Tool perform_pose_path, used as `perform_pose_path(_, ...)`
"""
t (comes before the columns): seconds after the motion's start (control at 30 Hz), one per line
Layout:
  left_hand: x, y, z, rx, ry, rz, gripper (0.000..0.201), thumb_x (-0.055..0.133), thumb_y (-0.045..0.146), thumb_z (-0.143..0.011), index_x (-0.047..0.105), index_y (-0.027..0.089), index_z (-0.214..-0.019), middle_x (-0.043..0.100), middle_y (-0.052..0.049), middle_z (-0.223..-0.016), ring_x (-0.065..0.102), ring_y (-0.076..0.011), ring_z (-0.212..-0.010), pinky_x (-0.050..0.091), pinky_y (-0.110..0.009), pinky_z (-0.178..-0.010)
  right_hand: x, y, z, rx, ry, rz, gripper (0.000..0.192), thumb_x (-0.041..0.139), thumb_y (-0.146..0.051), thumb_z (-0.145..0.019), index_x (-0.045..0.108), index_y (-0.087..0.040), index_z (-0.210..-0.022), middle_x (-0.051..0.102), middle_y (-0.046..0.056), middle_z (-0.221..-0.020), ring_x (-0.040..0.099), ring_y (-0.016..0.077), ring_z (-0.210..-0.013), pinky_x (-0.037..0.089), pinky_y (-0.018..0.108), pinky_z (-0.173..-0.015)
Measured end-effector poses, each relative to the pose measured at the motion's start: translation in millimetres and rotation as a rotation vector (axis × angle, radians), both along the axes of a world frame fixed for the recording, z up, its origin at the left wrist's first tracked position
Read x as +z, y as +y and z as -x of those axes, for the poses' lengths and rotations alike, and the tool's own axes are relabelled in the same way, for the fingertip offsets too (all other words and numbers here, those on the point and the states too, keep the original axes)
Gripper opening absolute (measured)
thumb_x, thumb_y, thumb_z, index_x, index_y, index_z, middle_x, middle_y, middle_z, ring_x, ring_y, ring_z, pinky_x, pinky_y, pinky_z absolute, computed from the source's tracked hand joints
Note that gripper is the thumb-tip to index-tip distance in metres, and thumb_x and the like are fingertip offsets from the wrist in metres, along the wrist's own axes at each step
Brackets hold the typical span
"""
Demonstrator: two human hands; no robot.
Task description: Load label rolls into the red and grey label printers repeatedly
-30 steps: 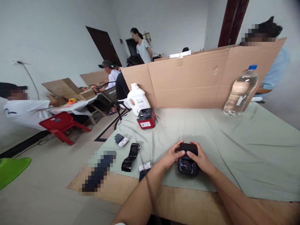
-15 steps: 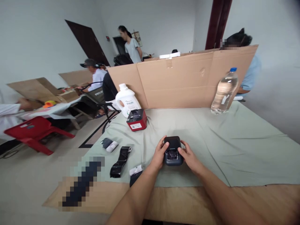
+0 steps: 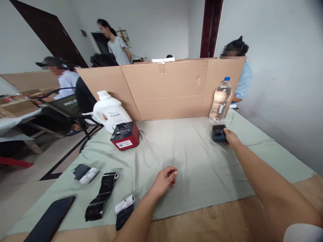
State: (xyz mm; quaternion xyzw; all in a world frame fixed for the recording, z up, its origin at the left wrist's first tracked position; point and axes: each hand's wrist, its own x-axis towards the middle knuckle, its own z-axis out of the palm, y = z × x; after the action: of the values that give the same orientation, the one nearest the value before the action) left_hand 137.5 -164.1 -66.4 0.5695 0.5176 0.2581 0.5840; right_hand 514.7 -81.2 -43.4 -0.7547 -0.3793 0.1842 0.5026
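Observation:
Out at the back right of the cloth, my right hand [image 3: 230, 136] grips a small dark box-shaped device [image 3: 218, 137], which looks like a portable label printer, by its right side. The device is close in front of the water bottle [image 3: 220, 101]. My left hand [image 3: 165, 180] is over the middle of the cloth, fingers loosely curled in, with nothing visible in them. Left of that forearm lie a white and black roll [image 3: 124, 211], a partly unrolled glossy black roll [image 3: 102, 196] and another dark and white roll [image 3: 85, 173].
A red and black printer-like box [image 3: 128, 137] sits before a white jug [image 3: 111, 112] at the back left. A phone-like dark slab [image 3: 51, 220] lies front left. A cardboard screen [image 3: 169, 90] walls the far edge. Several people are beyond it and to the left.
The dark device, earlier between both hands at the middle, is now at the back right in my right hand. My left hand has let go of it. The view has turned right.

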Motion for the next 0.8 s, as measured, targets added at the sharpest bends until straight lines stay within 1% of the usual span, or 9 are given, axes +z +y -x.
perform_pose_path(0.13, -0.9, 0, -1, -0.024, 0.025, -0.014, 0.042, 0.06, 0.05, -0.072, 0.06, 0.014, -0.094, 0.055, 0.001, -0.063, 0.053, -0.0126, -0.054, 0.043, -0.024, -0.051, 8.8, -4, -34, -0.169, -0.078, 0.167, 0.042, 0.041, -0.044, -0.088, 0.065, -0.01, -0.081, 0.064, 0.02, -0.083, 0.06, 0.0304, -0.088, 0.044, 0.046, -0.078)
perform_pose_path(0.27, -1.9, 2, 1, -0.079, 0.123, -0.145, 0.036, 0.055, 0.043, -0.078, 0.064, 0.014, -0.097, 0.058, -0.003, -0.072, 0.055, -0.0151, -0.063, 0.045, -0.027, -0.058, 24.1, -8, -22, -0.212, -0.203, 0.13, 0.04, 0.039, -0.038, -0.088, 0.065, -0.008, -0.087, 0.062, 0.025, -0.099, 0.05, 0.0348, -0.112, 0.03, 0.052, -0.097)
perform_pose_path(0.4, 11.1, -13, -1, -0.36, 0.311, -0.459, 0.034, 0.07, 0.034, -0.068, 0.071, 0.024, -0.1, 0.061, -0.007, -0.101, 0.059, -0.0204, -0.084, 0.046, -0.032, -0.078, 26.4, -13, 50, -0.036, -0.227, -0.006, 0.034, 0.044, -0.039, -0.084, 0.063, -0.014, -0.098, 0.065, 0.015, -0.104, 0.055, 0.0254, -0.104, 0.037, 0.041, -0.094)
perform_pose_path(0.5, 24.0, -35, -5, -0.591, 0.428, -0.603, 0.044, 0.08, 0.032, -0.059, 0.072, 0.03, -0.102, 0.058, -0.007, -0.115, 0.059, -0.0273, -0.098, 0.045, -0.035, -0.085, 9.1, -33, 129, 0.236, -0.026, -0.164, 0.038, 0.051, -0.045, -0.078, 0.06, -0.016, -0.101, 0.066, 0.011, -0.098, 0.06, 0.0214, -0.087, 0.045, 0.035, -0.082)
perform_pose_path(0.57, 31.2, -43, -3, -0.786, 0.392, -0.595, 0.044, 0.08, 0.034, -0.061, 0.072, 0.031, -0.104, 0.062, -0.006, -0.11, 0.062, -0.0263, -0.093, 0.047, -0.033, -0.081, -8.7, -55, 177, 0.411, 0.143, -0.179, 0.038, 0.054, -0.047, -0.075, 0.059, -0.018, -0.099, 0.067, 0.009, -0.091, 0.062, 0.0203, -0.078, 0.048, 0.034, -0.075)
perform_pose_path(0.63, 39.9, -35, 9, -0.938, 0.311, -0.49, 0.037, 0.073, 0.037, -0.069, 0.07, 0.03, -0.106, 0.067, -0.003, -0.095, 0.064, -0.0218, -0.08, 0.049, -0.029, -0.073, -27.0, -77, 211, 0.548, 0.249, -0.111, 0.034, 0.053, -0.047, -0.077, 0.059, -0.02, -0.096, 0.067, 0.006, -0.086, 0.062, 0.019, -0.07, 0.049, 0.034, -0.07)
perform_pose_path(0.67, 46.0, -24, 18, -0.911, 0.301, -0.459, 0.034, 0.069, 0.038, -0.074, 0.07, 0.028, -0.107, 0.069, -0.002, -0.089, 0.064, -0.0204, -0.076, 0.049, -0.028, -0.071, -34.9, -87, 222, 0.596, 0.255, -0.098, 0.031, 0.051, -0.046, -0.078, 0.06, -0.02, -0.094, 0.067, 0.006, -0.085, 0.062, 0.0191, -0.069, 0.05, 0.034, -0.069)
perform_pose_path(0.7, 53.4, -8, 30, -0.813, 0.327, -0.452, 0.032, 0.064, 0.037, -0.078, 0.069, 0.026, -0.108, 0.069, -0.002, -0.086, 0.064, -0.0201, -0.076, 0.049, -0.028, -0.072, -41.3, -95, 230, 0.636, 0.214, -0.097, 0.029, 0.05, -0.045, -0.079, 0.06, -0.021, -0.092, 0.067, 0.006, -0.084, 0.063, 0.0194, -0.071, 0.049, 0.034, -0.069)
perform_pose_path(0.8, 81.1, 63, 76, -0.096, 0.59, -0.768, 0.032, 0.065, 0.03, -0.076, 0.066, 0.018, -0.106, 0.065, -0.009, -0.11, 0.058, -0.0263, -0.105, 0.042, -0.036, -0.094, -49.5, -108, 238, 0.768, -0.004, -0.089, 0.022, 0.048, -0.038, -0.083, 0.061, -0.022, -0.089, 0.067, 0.004, -0.086, 0.062, 0.0196, -0.078, 0.048, 0.033, -0.073)
